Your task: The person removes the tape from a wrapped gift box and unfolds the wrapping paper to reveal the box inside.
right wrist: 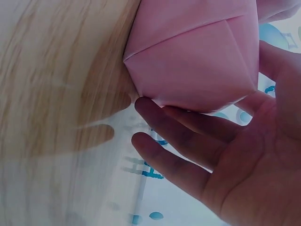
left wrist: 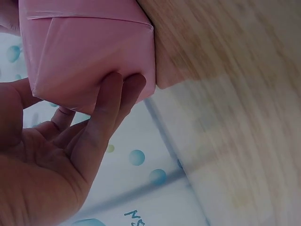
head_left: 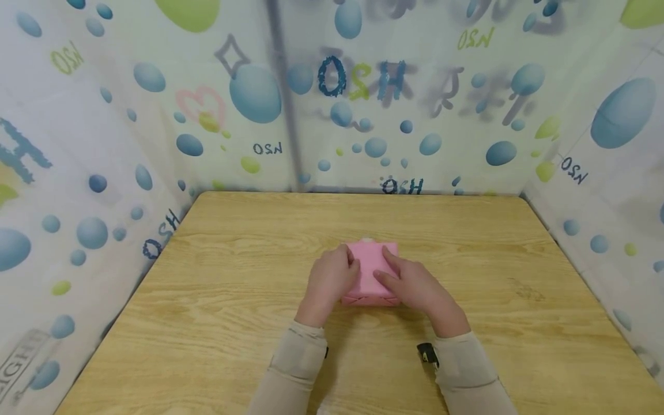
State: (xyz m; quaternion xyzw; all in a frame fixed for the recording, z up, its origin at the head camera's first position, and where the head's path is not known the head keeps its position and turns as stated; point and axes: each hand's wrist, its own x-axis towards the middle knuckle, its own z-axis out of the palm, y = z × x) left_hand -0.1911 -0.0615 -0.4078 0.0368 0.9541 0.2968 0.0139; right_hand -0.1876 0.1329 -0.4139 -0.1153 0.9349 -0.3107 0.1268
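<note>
A pink paper-wrapped box (head_left: 371, 271) sits near the middle of the wooden table, with folded paper flaps at its near end. My left hand (head_left: 331, 278) grips its left side, thumb on top. In the left wrist view, two fingertips press against the folded pink side of the box (left wrist: 94, 56). From the right, my right hand (head_left: 419, 286) holds the opposite side, its thumb and index finger on the top face. The right wrist view shows the fingers (right wrist: 188, 136) spread along the lower edge of the box.
The wooden table (head_left: 218, 288) is enclosed at the back and both sides by a white curtain (head_left: 441, 167) printed with blue and green drops. A small whitish bit (head_left: 366, 240) shows at the box's far edge. A black strap piece (head_left: 427, 353) shows at the right sleeve.
</note>
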